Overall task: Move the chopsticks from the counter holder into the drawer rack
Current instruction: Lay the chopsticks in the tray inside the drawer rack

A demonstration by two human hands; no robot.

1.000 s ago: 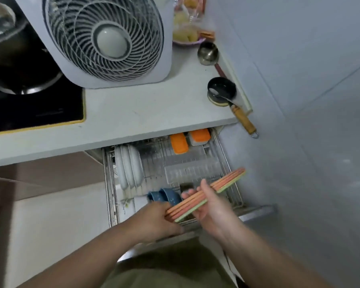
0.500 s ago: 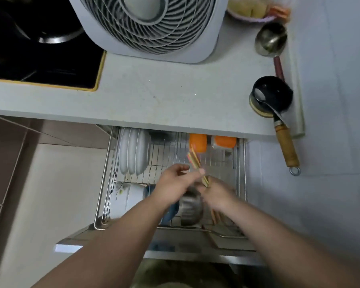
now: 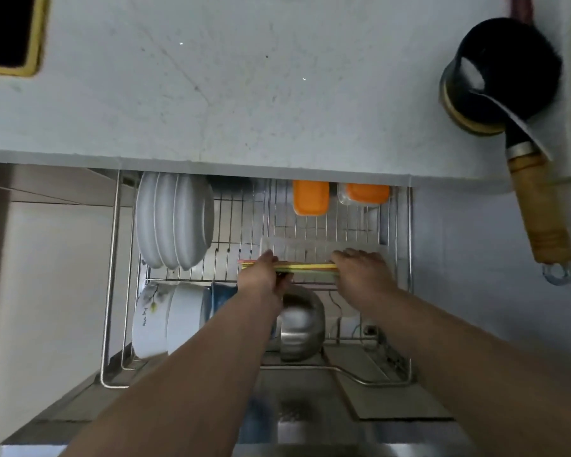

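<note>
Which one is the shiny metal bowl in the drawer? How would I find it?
Look under the grey counter into the open wire drawer rack. Along its front row, past the white bowls and a blue one, the metal bowl sits between the person's two forearms. It is the only silver, mirror-shiny dish there.

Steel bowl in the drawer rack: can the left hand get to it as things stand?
Probably yes, once freed. The steel bowl sits just below the left hand with nothing covering it, but that hand and the right hand are both holding the chopsticks.
</note>
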